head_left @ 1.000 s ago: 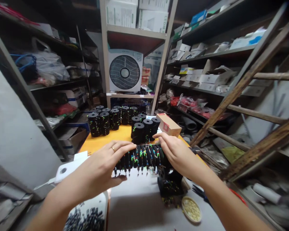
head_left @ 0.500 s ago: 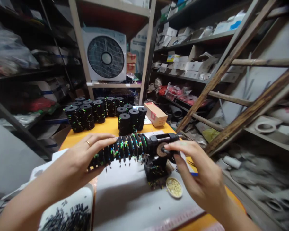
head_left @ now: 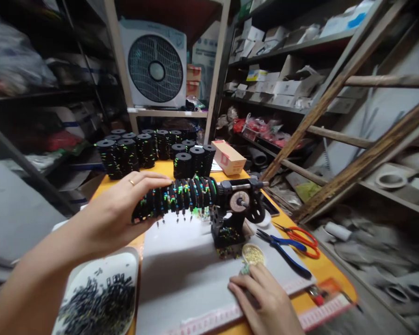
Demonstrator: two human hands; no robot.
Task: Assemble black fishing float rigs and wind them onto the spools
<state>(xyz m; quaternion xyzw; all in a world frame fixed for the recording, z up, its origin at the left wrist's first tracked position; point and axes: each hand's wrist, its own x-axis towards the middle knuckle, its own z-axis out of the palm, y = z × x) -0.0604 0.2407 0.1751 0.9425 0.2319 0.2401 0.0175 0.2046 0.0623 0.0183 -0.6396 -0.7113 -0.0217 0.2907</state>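
Note:
My left hand (head_left: 125, 209) is wrapped round the left end of a black roll (head_left: 181, 197) wound with cords that carry small coloured beads. The roll lies sideways on a small black hand-cranked winding machine (head_left: 233, 214), which has gears and a round disc. Down on the white board (head_left: 181, 279), my right hand (head_left: 261, 298) has its fingers curled, the tips close together. Whatever is between them is too small to make out. Just beyond its fingertips stand a small round dish (head_left: 253, 256) of yellowish beads and a little pale green thing (head_left: 245, 269).
Blue-handled pliers (head_left: 286, 251) and orange-handled scissors (head_left: 305, 239) lie on the right. At the left, a white tray (head_left: 137, 274) holds small dark pieces. Several black rolls (head_left: 127, 153) and a cardboard box (head_left: 230, 158) stand behind. A wooden ladder (head_left: 321, 111) leans at right.
My right hand has left the machine's disc and come down and nearer to me, beside the dish. The pliers and scissors now show. My left hand still holds the roll.

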